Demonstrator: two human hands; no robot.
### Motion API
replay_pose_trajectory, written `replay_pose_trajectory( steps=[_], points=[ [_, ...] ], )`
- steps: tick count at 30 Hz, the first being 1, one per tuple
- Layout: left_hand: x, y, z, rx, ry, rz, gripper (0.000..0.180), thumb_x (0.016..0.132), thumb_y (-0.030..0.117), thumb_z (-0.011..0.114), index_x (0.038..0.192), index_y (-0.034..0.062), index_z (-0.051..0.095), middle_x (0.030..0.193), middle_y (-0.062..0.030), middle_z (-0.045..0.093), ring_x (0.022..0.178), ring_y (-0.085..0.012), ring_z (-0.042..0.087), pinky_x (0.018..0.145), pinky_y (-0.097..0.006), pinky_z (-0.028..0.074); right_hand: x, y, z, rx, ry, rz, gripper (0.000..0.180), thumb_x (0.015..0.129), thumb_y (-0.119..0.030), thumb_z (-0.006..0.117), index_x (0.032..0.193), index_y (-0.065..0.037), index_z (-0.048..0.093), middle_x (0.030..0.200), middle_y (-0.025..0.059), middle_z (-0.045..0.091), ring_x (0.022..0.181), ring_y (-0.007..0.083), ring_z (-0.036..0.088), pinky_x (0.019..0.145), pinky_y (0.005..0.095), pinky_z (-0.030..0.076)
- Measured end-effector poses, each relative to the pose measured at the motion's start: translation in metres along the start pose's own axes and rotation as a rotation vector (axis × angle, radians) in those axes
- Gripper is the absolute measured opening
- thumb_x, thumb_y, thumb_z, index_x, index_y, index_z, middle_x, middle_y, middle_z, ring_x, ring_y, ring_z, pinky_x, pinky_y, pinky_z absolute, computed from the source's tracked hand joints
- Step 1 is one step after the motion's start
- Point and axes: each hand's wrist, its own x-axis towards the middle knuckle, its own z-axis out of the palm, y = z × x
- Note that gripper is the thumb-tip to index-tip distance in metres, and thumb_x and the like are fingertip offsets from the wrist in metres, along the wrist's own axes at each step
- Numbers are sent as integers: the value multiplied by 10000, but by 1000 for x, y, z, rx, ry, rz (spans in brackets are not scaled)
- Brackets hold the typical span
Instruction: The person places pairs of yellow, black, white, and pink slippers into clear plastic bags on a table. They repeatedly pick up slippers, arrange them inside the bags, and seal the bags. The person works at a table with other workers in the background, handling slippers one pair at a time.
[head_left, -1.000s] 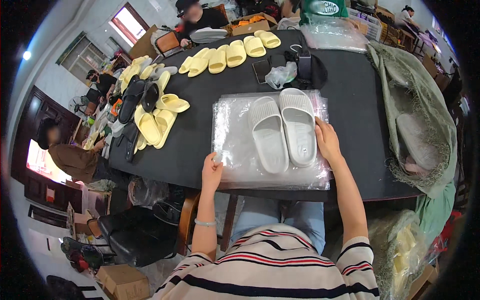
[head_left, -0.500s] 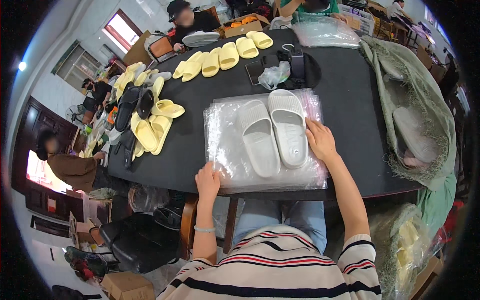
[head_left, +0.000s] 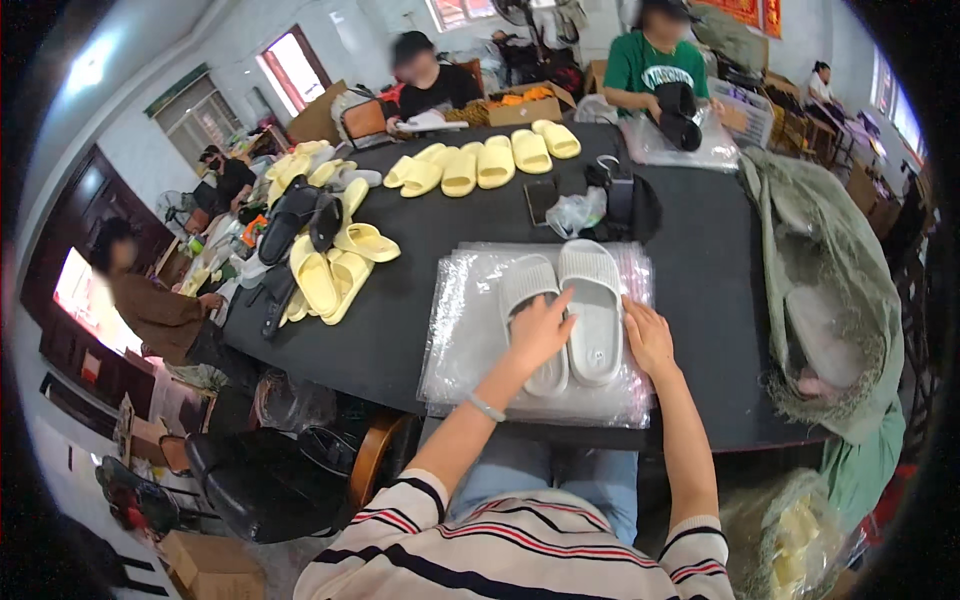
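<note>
Two pale grey slippers (head_left: pixel 565 310) lie side by side on a stack of clear bags (head_left: pixel 470 340) on the black tabletop (head_left: pixel 700 260); left hand (head_left: pixel 538 330) rests flat, unclenched, on the left slipper; right hand (head_left: pixel 650 338) flat, grasping nothing, beside the right slipper; pairing appears underway; bagging likely requires gathering both.

Two pale grey slides (head_left: pixel 566 312) — side by side, soles down — atop a stack of clear plastic bags (head_left: pixel 470 340).

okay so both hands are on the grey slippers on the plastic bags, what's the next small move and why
Probably close the left hand around the left slipper and press it against the right slipper. The pair lies side by side on the stack of clear bags, with the right hand already bracing the outer edge.
</note>
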Motion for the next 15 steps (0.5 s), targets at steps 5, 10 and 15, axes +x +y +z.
replay_pose_trajectory(
  steps=[5,10,15],
  points=[
    [18,-16,15,38,54,46,324,853,275,585,1139,125,610,835,-164,660,764,-336,655,661,-457,516,1,-3,-1,14,-8,-17,422,987,-290,387,1332,-88,520,1284,138,572,1237,283,493,1039,409,349],
    [-8,-26,-43,-35,119,18,340,837,275,595,1126,98,628,797,-137,661,727,-303,650,637,-422,509,0,-3,2,21,-4,10,405,971,-274,423,1302,-72,542,1286,127,573,1235,271,494,1041,404,345],
    [-29,-61,-115,-221,-157,-114,297,810,244,615,1068,99,655,818,-153,663,735,-308,645,657,-414,503,-3,2,3,5,9,-54,358,937,-247,487,1228,-64,590,1279,111,581,1219,262,506,1032,401,351]
  ],
)
